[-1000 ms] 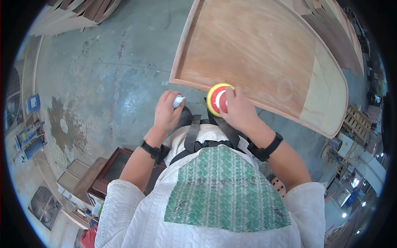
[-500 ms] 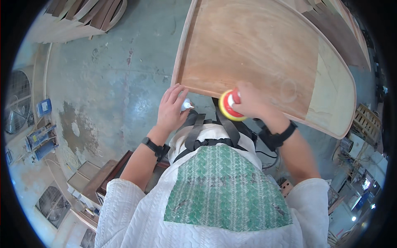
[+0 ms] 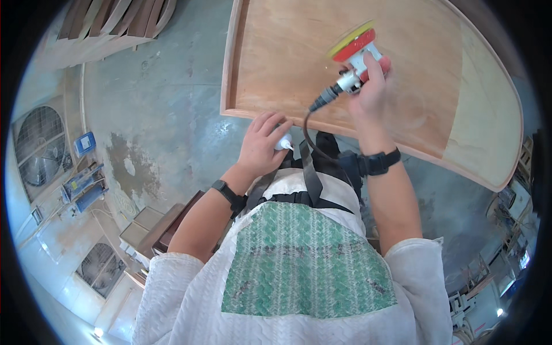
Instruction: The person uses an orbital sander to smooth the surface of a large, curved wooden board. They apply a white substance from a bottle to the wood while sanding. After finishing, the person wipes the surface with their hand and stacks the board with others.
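My right hand (image 3: 372,92) grips a red and white air sander (image 3: 363,56) with a yellow pad rim, holding it tilted over the wooden panel (image 3: 322,69). A dark hose (image 3: 307,123) runs from the sander's grey connector down toward my waist. At the panel's near edge, my left hand (image 3: 265,144) is curled around a small white bottle (image 3: 283,144) with a nozzle tip. Its fingers lie close to the raised wooden rim of the panel. The panel has a curved right side and a paler strip there. Whether the pad touches the wood cannot be told.
Stacked curved wooden parts (image 3: 115,23) stand at the upper left. Large fans (image 3: 40,146) and a blue container (image 3: 84,144) line the left wall. Wooden boxes (image 3: 146,227) sit behind my left arm. Cluttered equipment (image 3: 468,313) stands at the lower right.
The sander has been lifted from the panel's near edge, moved up and right, and turned so its pad faces away. The left hand still holds the bottle; the view has shifted.
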`<state>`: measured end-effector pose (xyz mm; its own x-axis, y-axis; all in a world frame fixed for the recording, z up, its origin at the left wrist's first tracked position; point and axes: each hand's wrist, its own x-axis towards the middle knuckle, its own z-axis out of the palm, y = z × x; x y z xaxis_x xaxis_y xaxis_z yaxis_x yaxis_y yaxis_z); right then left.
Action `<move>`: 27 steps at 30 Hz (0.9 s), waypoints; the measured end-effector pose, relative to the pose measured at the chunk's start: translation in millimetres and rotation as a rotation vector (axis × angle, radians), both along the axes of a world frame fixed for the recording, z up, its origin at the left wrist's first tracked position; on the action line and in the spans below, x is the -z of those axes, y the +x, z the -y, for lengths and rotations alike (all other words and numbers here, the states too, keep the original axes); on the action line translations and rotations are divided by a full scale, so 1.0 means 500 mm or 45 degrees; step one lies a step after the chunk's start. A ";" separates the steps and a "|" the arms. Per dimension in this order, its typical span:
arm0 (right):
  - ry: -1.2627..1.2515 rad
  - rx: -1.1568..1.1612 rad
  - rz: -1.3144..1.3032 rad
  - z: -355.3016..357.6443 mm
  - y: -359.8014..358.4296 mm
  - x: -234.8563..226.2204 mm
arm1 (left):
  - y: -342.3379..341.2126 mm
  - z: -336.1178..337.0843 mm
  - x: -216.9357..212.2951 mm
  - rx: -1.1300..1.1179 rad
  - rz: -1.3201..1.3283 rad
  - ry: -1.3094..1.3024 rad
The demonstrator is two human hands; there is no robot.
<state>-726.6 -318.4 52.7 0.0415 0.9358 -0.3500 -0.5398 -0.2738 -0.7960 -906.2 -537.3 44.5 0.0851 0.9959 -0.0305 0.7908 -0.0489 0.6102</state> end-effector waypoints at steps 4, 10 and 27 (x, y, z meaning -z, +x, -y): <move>0.002 -0.379 0.318 0.002 0.114 -0.014 | 0.023 -0.015 0.005 0.080 0.033 0.007; 0.378 -0.691 1.518 0.025 0.304 -0.022 | 0.034 -0.018 0.019 0.169 0.154 0.058; 0.343 -1.137 2.273 0.276 -0.005 -0.099 | -0.406 0.188 0.085 0.166 -0.116 0.303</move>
